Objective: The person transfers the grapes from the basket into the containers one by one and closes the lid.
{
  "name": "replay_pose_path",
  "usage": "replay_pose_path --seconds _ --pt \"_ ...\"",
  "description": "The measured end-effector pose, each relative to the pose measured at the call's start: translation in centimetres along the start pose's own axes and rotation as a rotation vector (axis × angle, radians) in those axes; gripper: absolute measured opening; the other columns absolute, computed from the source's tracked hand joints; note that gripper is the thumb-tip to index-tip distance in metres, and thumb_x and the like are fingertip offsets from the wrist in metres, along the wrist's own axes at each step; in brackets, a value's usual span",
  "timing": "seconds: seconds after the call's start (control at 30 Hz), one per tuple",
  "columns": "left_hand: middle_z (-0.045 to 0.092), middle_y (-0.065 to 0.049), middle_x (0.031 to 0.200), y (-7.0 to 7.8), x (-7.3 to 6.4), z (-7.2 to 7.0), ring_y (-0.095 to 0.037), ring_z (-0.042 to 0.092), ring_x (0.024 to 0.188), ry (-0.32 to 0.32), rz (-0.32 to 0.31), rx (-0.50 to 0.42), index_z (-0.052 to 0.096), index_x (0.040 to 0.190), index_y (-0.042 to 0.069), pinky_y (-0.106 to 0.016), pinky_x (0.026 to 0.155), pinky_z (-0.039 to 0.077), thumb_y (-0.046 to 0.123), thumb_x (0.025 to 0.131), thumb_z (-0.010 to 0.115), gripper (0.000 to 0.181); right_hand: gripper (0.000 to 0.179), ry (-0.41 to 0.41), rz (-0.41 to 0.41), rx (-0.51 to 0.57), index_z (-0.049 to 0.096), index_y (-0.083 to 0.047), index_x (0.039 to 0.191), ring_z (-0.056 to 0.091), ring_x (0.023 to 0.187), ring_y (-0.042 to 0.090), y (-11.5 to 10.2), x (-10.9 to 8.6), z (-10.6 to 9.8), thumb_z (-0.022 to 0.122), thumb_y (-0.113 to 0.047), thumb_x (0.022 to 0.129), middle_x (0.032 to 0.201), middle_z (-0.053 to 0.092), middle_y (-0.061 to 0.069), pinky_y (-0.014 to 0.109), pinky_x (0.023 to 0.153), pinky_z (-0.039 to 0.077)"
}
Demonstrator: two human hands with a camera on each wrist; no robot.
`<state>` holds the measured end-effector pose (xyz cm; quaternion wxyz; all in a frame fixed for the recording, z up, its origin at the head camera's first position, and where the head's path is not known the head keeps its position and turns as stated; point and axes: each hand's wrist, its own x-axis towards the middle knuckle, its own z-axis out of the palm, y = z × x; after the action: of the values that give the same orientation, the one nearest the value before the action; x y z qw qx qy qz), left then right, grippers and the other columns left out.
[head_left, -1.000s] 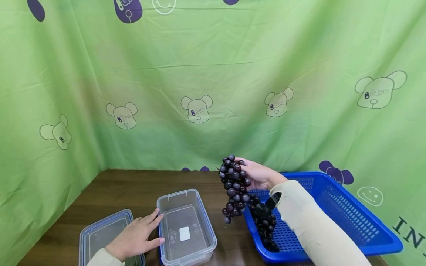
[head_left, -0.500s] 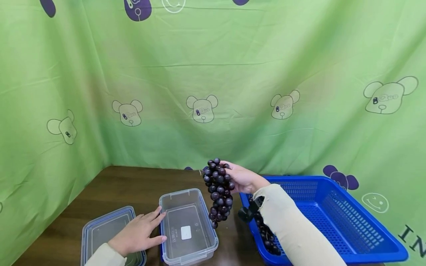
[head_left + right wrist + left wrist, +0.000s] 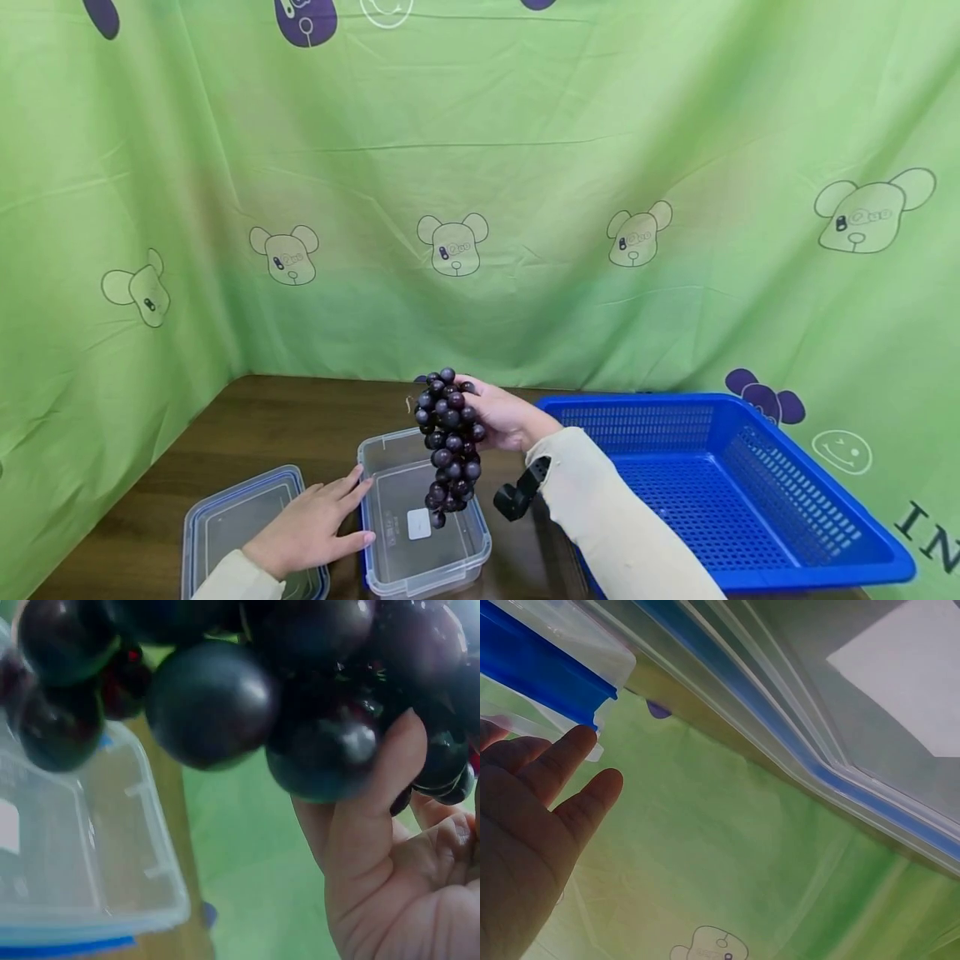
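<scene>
The right hand (image 3: 510, 417) grips a bunch of dark grapes (image 3: 450, 442) near its top, fingers curled round it, and the bunch hangs down from there to the left of that hand. A thin pale stem (image 3: 409, 405) sticks out at its upper left side. Between the two hands sits the clear box (image 3: 442, 578) with a white label (image 3: 414, 525) on its floor; seen from the head, the lower grapes overlap the box's right part. The left hand (image 3: 307, 529) has its fingers spread and loosely straight, tips at the box's near side edge; from the left wrist, one fingertip is right by a blue clip (image 3: 540, 667). To the left of the left hand, and partly hidden by it, the lid (image 3: 232, 521) lies on the desk (image 3: 300, 417). To the right of the right hand is a blue basket (image 3: 697, 492), partly covered by the right sleeve (image 3: 615, 517). A black device (image 3: 517, 493) is at the right wrist. Beyond both hands hangs a green curtain (image 3: 525, 117) with bear drawings.
</scene>
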<state>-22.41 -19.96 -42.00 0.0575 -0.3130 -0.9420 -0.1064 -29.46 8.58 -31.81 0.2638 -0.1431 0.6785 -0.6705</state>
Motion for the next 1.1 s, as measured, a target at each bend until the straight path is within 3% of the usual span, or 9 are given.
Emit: replay_pose_path --seconds 0.23,0.5,0.67,1.1 --pt "0.044 -0.025 0.142 0.0 0.0 0.0 -0.04 0.053 0.118 -0.009 -0.003 -0.02 0.049 0.138 -0.002 -0.059 0.091 0.042 0.049 0.093 0.053 0.068 0.047 -0.004 -0.013 0.056 0.028 -0.014 0.146 0.056 0.079 0.019 1.7 0.8 1.4 0.04 -0.022 0.101 0.097 0.055 0.006 0.033 0.065 0.049" --pt "0.046 -0.025 0.14 -0.1 0.0 0.1 -0.04 0.055 0.116 0.019 0.01 -0.004 0.051 0.136 -0.002 -0.059 0.089 0.043 0.049 0.092 0.055 0.068 0.05 0.042 -0.074 0.084 0.03 -0.011 0.146 0.057 0.084 0.021 2.3 1.2 2.4 0.045 -0.017 0.099 0.108 0.056 0.012 0.034 0.067 0.05" --pt "0.045 -0.025 0.14 -0.1 0.0 0.0 -0.04 0.054 0.117 0.015 0.007 -0.015 0.05 0.137 -0.002 -0.058 0.09 0.043 0.049 0.093 0.054 0.067 0.053 0.093 -0.103 0.078 0.032 -0.01 0.146 0.055 0.084 0.021 3.1 1.4 2.8 0.047 -0.013 0.095 0.114 0.054 0.015 0.03 0.061 0.048" --pt "0.043 -0.02 0.144 -0.2 0.2 0.2 -0.043 0.045 0.126 -0.012 -0.037 -0.027 0.05 0.139 0.004 -0.061 0.095 0.038 0.051 0.093 0.052 0.065 0.053 0.106 -0.046 0.069 0.033 -0.01 0.145 0.055 0.074 0.02 4.6 1.1 3.8 0.047 -0.013 0.094 0.107 0.055 0.015 0.028 0.055 0.047"
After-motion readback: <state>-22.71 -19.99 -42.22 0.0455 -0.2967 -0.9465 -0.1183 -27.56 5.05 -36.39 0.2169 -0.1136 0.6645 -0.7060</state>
